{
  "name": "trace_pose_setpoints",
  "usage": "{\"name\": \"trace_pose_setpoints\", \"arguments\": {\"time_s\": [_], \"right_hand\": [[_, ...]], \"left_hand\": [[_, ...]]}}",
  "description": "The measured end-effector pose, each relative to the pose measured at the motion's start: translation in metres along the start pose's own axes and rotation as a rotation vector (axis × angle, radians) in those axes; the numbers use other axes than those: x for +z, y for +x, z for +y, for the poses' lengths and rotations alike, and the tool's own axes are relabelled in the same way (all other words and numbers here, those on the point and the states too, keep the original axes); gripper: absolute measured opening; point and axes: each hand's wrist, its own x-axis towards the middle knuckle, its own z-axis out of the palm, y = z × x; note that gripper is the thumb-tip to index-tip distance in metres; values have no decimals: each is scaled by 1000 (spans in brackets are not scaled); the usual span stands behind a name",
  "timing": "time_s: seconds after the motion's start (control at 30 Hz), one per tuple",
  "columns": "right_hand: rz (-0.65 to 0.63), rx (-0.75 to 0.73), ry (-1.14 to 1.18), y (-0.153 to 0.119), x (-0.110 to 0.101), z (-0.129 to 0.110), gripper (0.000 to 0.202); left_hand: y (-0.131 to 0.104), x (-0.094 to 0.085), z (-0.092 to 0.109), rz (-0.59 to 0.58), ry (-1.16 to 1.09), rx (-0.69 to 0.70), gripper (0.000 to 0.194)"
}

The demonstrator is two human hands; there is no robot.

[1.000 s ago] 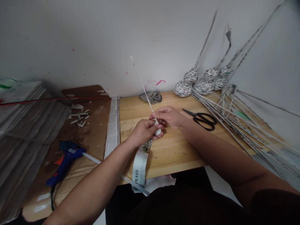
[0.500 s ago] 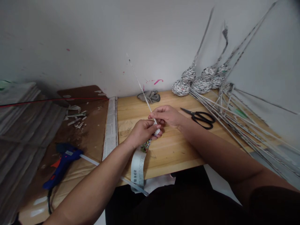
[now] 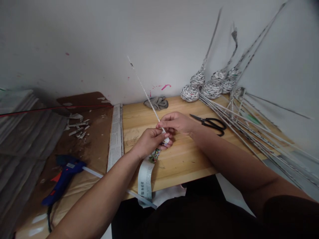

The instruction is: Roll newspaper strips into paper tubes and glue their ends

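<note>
My left hand (image 3: 151,142) is closed, thumb and fingers pressed on a newspaper strip (image 3: 145,177) at the base of a thin rolled paper stick (image 3: 146,89). The strip's printed tail curls down past the table's front edge. My right hand (image 3: 175,123) pinches the stick just above the left hand, its fingertips close to the left ones. From there the stick slants up and left in front of the wall. Some fingertips are hidden behind the paper and the hands.
Black-handled scissors (image 3: 210,123) lie right of my hands on the wooden table (image 3: 179,162). A grey cloth (image 3: 157,103) rests by the wall. Woven paper gourds (image 3: 190,93) and long paper sticks (image 3: 249,129) fill the right. At left are a blue glue gun (image 3: 63,179), paper scraps and stacked paper (image 3: 20,149).
The stick's upper end has swung a little to the left. Both hands keep their hold in nearly the same place, while the whole view has shifted slightly.
</note>
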Motion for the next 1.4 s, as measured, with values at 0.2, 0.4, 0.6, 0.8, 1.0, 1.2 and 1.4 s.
{"name": "trace_pose_setpoints", "arguments": {"time_s": [0.2, 0.4, 0.6, 0.8, 1.0, 1.2, 1.4], "right_hand": [[51, 9, 114, 1, 8, 0, 34], [70, 24, 138, 1, 10, 2, 39], [-96, 28, 98, 1, 0, 6, 36], [-43, -11, 102, 0, 3, 2, 30], [-41, -15, 86, -1, 3, -1, 32], [-92, 4, 91, -2, 2, 0, 31], [-43, -1, 94, -2, 5, -1, 34]], "left_hand": [[-1, 2, 1, -39, -21, -2, 31], [-3, 3, 4, -59, -37, -8, 31], [-3, 1, 3, -58, -65, -3, 35], [-4, 1, 4, -79, -11, -19, 34], [-4, 1, 5, -98, -3, 8, 36], [-4, 1, 4, -111, -7, 0, 37], [-4, 1, 5, -117, -12, -9, 39]]}}
